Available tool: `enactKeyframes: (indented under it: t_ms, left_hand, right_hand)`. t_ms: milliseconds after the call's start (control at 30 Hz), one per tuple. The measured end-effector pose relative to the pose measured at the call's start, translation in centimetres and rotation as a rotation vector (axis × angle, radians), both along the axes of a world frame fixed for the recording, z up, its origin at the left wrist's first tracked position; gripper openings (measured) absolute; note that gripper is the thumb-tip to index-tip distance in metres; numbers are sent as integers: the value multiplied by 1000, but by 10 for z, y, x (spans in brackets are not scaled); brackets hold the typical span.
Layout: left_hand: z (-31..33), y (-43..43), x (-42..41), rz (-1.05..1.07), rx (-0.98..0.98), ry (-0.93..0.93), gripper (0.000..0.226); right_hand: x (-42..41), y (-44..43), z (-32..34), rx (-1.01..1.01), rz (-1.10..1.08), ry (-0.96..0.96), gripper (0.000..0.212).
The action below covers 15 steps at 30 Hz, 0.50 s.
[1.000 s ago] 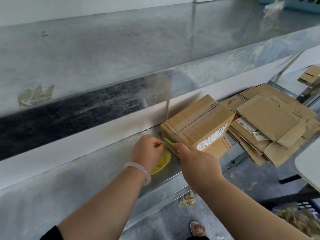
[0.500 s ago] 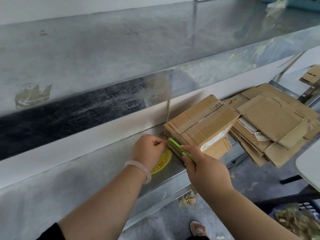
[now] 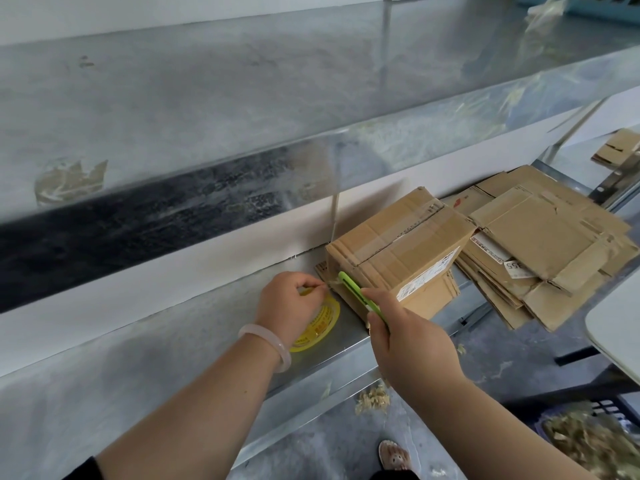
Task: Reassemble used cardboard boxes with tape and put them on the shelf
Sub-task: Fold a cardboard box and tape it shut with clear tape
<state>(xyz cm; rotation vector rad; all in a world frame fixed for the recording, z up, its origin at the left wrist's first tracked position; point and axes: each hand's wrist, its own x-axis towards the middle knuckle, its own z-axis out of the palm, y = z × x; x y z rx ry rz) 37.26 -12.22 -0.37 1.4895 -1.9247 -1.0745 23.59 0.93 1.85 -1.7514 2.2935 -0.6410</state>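
An assembled cardboard box (image 3: 398, 252) with clear tape along its top seam sits on a flattened piece on the lower metal shelf (image 3: 173, 341). My left hand (image 3: 291, 306) rests on a yellow tape roll (image 3: 320, 323) lying on the shelf and pinches the tape end near the box's left corner. My right hand (image 3: 412, 344) grips a green utility knife (image 3: 356, 291), whose tip touches the tape at that corner. Most of the roll is hidden under my left hand.
A stack of flattened cardboard boxes (image 3: 540, 244) lies right of the box, overhanging the shelf edge. The upper metal shelf (image 3: 242, 98) juts out above. A white table corner (image 3: 616, 323) is at right. Shredded scraps and a basket (image 3: 595, 434) lie on the floor.
My right hand has drawn back toward me, exposing more of the green knife along the box's left end. My left hand has stayed on the tape roll.
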Motion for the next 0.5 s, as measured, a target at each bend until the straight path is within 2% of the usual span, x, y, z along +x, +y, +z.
enactKeyframes:
  t_ms: [200,500]
  left_hand:
    - [1,0,0,1,-25,-12,14]
    - [2,-1,-3,-2,-56,-12,10]
  right_hand:
    - [6,1,-2,-40,9,113,31]
    - [7,0,0,147,42,218,58]
